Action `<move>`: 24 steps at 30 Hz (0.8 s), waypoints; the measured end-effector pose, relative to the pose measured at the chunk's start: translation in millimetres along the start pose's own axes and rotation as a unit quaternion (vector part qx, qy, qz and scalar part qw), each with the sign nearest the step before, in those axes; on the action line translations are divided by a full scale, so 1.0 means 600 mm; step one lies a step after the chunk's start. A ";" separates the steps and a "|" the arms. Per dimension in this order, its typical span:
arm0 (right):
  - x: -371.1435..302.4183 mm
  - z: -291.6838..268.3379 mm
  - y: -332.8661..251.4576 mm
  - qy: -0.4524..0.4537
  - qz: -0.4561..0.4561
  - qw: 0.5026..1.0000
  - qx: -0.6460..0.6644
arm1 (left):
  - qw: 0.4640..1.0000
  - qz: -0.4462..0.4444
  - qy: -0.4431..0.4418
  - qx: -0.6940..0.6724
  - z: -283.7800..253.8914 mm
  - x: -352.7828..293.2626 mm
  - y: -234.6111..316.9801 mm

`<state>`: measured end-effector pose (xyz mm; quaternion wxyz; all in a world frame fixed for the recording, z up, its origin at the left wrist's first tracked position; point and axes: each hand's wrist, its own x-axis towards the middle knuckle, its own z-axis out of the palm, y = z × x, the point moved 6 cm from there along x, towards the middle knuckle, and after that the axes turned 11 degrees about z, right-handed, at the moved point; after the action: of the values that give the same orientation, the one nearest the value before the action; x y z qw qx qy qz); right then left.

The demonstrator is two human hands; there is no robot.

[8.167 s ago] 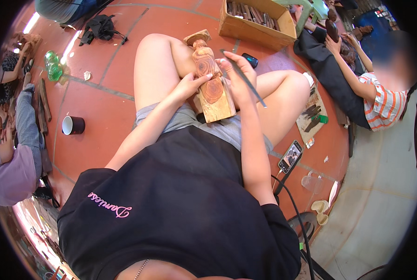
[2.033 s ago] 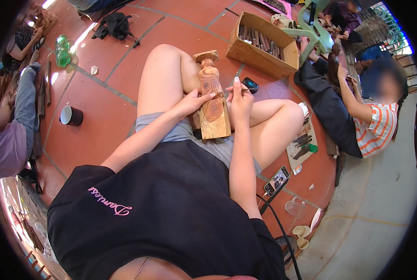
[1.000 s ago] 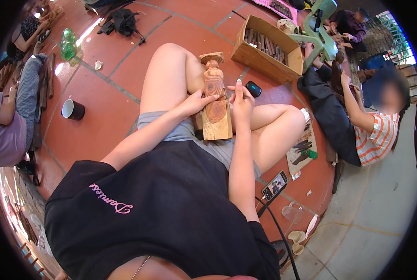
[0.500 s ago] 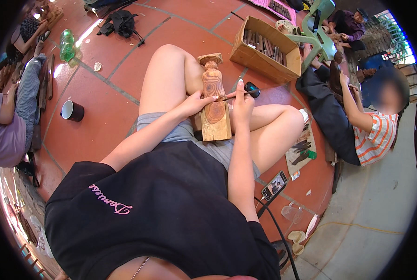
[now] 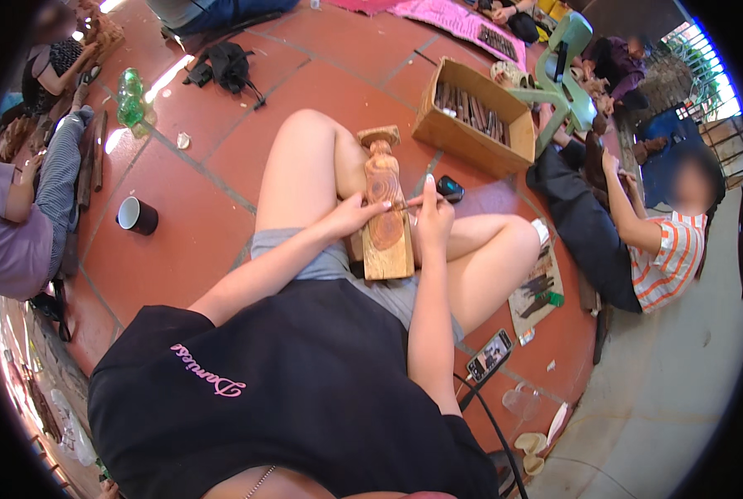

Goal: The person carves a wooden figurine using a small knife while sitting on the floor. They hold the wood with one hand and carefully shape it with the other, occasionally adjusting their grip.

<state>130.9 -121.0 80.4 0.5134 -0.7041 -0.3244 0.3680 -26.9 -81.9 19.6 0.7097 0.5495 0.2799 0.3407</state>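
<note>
A part-carved block of light brown wood (image 5: 382, 179) with swirling grain stands between my bent legs. Its far end is a rounded, narrowed shape with a flat cap, and its near end stays square. My left hand (image 5: 353, 215) holds the block's left side, thumb and fingertips on its upper face by the tool's tip. Closed around a slim carving chisel (image 5: 410, 204), my right hand (image 5: 434, 215) is at the right of the block, thumb pointing up. The chisel lies across the block's middle, its tip at the wood near my left fingertips.
A cardboard box (image 5: 517, 148) of carving tools stands ahead to the right, beside a green plastic chair (image 5: 564, 75). A dark mug (image 5: 143, 218) and green bottle (image 5: 130, 98) are at left. A phone (image 5: 489, 355) lies by my right thigh. Co-workers sit on both sides.
The whole scene sits lower in the picture, as the view has tilted up slightly. Both hands keep their hold on the block and chisel.
</note>
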 end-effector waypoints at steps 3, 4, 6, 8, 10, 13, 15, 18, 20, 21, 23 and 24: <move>0.007 0.005 0.015 0.015 0.001 0.998 0.058 | 0.999 0.014 0.028 0.009 -0.004 0.003 -0.010; 0.010 0.004 0.019 0.019 0.005 0.998 0.062 | 1.000 0.012 0.028 0.003 -0.008 0.005 -0.019; 0.007 -0.001 0.011 0.021 0.003 1.000 0.023 | 1.000 0.001 0.021 0.017 -0.011 0.004 -0.019; -0.002 -0.002 0.003 0.016 0.007 0.999 0.045 | 1.000 -0.026 -0.001 0.014 -0.009 0.006 -0.020; -0.017 0.019 -0.005 -0.009 0.017 0.991 0.131 | 0.999 0.013 -0.002 -0.034 -0.006 0.006 -0.019; -0.001 -0.002 -0.006 0.022 -0.075 0.996 -0.037 | 1.000 0.002 0.001 0.019 0.004 -0.006 0.017; -0.012 -0.001 -0.021 0.016 -0.042 0.999 0.000 | 1.000 -0.008 0.005 0.019 0.006 -0.016 0.036; -0.010 0.005 -0.014 0.010 -0.044 0.999 0.026 | 0.999 -0.038 0.013 0.018 0.005 -0.018 0.036; -0.007 -0.003 -0.012 0.014 -0.020 0.998 -0.060 | 0.999 -0.026 0.005 0.026 -0.011 -0.003 -0.002; -0.008 -0.005 -0.011 0.019 -0.031 0.997 -0.072 | 1.000 -0.020 -0.001 0.017 -0.011 0.000 -0.008; -0.010 0.009 -0.008 0.000 -0.046 0.999 0.015 | 0.999 -0.031 0.002 0.013 -0.008 -0.002 -0.002; -0.011 0.012 -0.007 -0.010 -0.053 0.997 0.059 | 1.000 -0.025 0.010 0.014 -0.006 -0.005 0.002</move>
<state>121.0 -122.2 84.3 0.5694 -0.6508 -0.3441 0.3658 -31.7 -82.0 19.6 0.7074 0.5487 0.3056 0.3242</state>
